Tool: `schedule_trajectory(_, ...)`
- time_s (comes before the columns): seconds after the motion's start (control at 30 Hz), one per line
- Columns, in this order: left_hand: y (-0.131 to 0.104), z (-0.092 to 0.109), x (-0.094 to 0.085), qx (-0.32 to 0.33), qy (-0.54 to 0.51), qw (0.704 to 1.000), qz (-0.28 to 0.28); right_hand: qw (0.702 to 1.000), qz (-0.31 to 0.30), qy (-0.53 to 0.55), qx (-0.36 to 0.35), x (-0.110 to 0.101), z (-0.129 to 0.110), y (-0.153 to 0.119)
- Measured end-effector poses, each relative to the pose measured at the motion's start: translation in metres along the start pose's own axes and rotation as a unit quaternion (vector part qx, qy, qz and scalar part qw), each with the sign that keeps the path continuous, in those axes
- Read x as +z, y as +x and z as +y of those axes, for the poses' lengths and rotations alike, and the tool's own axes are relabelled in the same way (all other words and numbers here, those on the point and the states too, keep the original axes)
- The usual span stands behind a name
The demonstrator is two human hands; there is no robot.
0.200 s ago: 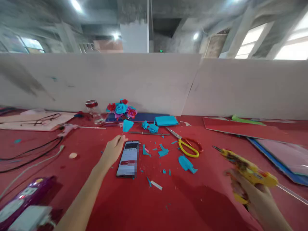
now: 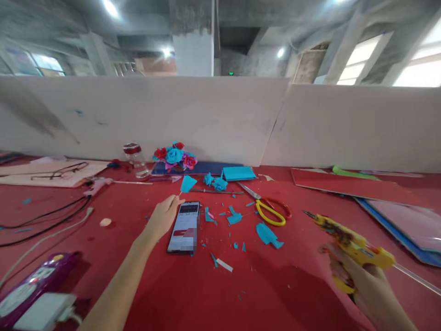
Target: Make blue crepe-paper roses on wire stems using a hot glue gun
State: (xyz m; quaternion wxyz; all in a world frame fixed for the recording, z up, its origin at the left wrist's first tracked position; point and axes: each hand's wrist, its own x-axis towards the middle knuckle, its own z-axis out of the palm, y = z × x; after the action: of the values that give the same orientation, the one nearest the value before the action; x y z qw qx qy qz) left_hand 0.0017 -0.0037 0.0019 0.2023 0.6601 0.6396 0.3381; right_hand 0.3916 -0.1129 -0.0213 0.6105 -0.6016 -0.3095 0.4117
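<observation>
My left hand [image 2: 166,211] is closed around the thin stem of a blue paper petal [image 2: 188,184], which stands up above the fingertips. A phone [image 2: 184,228] lies just right of that hand. At the right, my right hand [image 2: 351,266] grips a yellow glue gun [image 2: 354,241], its nozzle pointing up and left and a clear glue stick out of its back. Blue paper roses [image 2: 219,184] lie beyond the phone. Scissors [image 2: 270,212] with yellow and red handles rest between the hands, near cut blue scraps [image 2: 268,234].
A paper flower bunch [image 2: 175,157] and a glass jar [image 2: 137,160] stand near the white partition. Folded blue paper [image 2: 238,173] lies at the back. Red board [image 2: 351,185] and sheets are at right; cables and a purple power strip [image 2: 37,285] at left.
The blue petal in my left hand has shifted slightly right and leans more to the right. My right hand and the glue gun have moved very slightly left.
</observation>
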Motion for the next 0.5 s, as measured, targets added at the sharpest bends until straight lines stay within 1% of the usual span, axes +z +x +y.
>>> schedule_trajectory(0.07, 0.0, 0.001, 0.003, 0.004, -0.004, 1.0, 0.0, 1.0, -0.006, 0.022, 0.002, -0.002, 0.002, 0.001)
schedule_trajectory(0.13, -0.003, 0.007, 0.009, 0.011, -0.009, 1.0, -0.004, 1.0, -0.009, 0.029, 0.002, -0.004, 0.005, 0.002)
schedule_trajectory(0.2, -0.011, 0.019, 0.016, 0.016, -0.012, 0.999, -0.034, 1.0, -0.013, 0.028, 0.006, -0.007, 0.007, 0.001)
schedule_trajectory(0.23, -0.016, 0.027, 0.02, 0.029, -0.021, 0.997, -0.066, 1.0, -0.013, 0.026, 0.009, -0.007, 0.007, 0.001)
schedule_trajectory(0.27, -0.022, 0.036, 0.024, 0.05, -0.035, 0.992, -0.109, 1.0, -0.014, 0.024, 0.01, -0.008, 0.008, 0.001)
schedule_trajectory(0.37, -0.043, 0.061, 0.036, 0.094, -0.071, 0.968, -0.224, 1.0, -0.017, 0.014, 0.014, -0.008, 0.008, 0.001)
schedule_trajectory(0.4, -0.05, 0.068, 0.04, 0.097, -0.079, 0.958, -0.257, 1.0, -0.017, 0.013, 0.014, -0.008, 0.008, 0.002)
schedule_trajectory(0.5, -0.065, 0.08, 0.05, 0.071, -0.118, 0.941, -0.31, 1.0, -0.017, 0.011, 0.015, -0.006, 0.007, 0.002)
